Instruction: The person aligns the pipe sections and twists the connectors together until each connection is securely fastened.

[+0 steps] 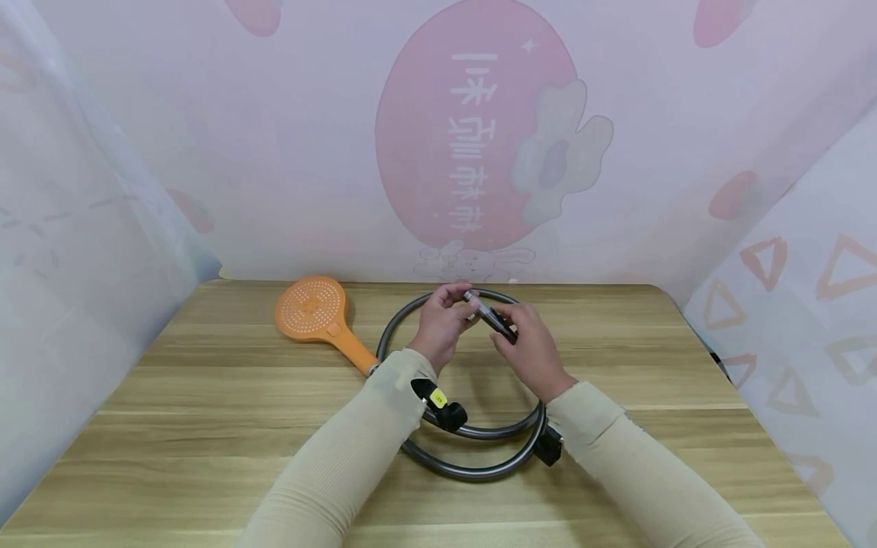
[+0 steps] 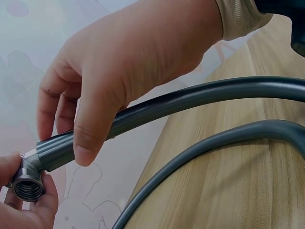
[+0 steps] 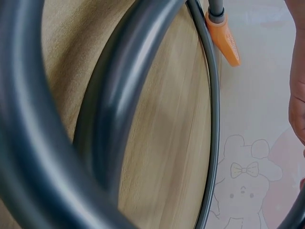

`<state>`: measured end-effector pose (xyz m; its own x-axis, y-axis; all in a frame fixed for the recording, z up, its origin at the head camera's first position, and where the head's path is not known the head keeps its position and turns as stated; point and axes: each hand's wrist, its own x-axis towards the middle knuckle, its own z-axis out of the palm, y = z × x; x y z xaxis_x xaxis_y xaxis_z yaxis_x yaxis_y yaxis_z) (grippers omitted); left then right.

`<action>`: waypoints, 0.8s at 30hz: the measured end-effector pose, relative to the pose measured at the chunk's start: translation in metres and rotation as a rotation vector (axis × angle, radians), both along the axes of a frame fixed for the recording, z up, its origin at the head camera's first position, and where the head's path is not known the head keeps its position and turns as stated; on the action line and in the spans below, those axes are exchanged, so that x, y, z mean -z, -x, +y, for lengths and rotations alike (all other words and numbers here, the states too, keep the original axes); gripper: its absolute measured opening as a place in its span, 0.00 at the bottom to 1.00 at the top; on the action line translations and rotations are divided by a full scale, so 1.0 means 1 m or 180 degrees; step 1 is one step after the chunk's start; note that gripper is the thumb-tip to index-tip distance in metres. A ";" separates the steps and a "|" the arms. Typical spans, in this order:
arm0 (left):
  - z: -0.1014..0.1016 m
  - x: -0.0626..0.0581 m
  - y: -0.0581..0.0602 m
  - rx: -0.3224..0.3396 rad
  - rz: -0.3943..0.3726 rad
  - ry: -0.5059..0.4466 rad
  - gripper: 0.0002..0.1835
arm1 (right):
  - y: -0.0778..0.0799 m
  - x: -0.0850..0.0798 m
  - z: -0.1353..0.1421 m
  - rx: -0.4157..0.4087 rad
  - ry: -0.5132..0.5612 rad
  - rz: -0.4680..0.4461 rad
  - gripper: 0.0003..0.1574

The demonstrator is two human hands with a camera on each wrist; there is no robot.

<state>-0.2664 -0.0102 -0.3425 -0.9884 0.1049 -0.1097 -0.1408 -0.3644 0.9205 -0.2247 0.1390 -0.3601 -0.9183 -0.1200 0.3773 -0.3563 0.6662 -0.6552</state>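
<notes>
Head view: dark grey hose (image 1: 473,449) coiled on the wooden tabletop (image 1: 205,426), its free end raised above the coil's far side. Left hand (image 1: 441,323) pinching the metal fitting (image 1: 471,295); right hand (image 1: 530,350) gripping the hose end just behind that fitting. Orange shower head (image 1: 317,312) lying left of the coil, joined to the hose. Both sleeves crossing the coil's near side, hiding part of it.

Left wrist view: right hand (image 2: 124,67) wrapped around the hose (image 2: 200,98), left hand's fingertips (image 2: 40,202) on the threaded fitting (image 2: 27,183).

Right wrist view: hose loops (image 3: 114,105) filling the foreground, blocking most of the tabletop (image 3: 167,143); orange handle (image 3: 224,38) beyond the coil.
</notes>
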 end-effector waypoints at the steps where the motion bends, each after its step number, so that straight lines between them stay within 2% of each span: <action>1: 0.000 0.000 0.000 0.0006 0.0001 0.0001 0.15 | 0.000 0.000 0.000 -0.0002 -0.0001 0.0020 0.22; 11: 0.001 0.000 0.000 0.0009 0.0011 0.0001 0.14 | 0.001 0.001 0.000 -0.0039 -0.0015 0.0197 0.19; 24: 0.001 0.002 0.001 0.0025 0.0010 0.0042 0.14 | 0.001 0.003 0.002 -0.0040 -0.0037 0.0151 0.18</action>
<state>-0.2673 -0.0095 -0.3442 -0.9879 0.1111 -0.1080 -0.1406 -0.3510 0.9257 -0.2255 0.1406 -0.3631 -0.8978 -0.1361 0.4188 -0.3951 0.6689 -0.6296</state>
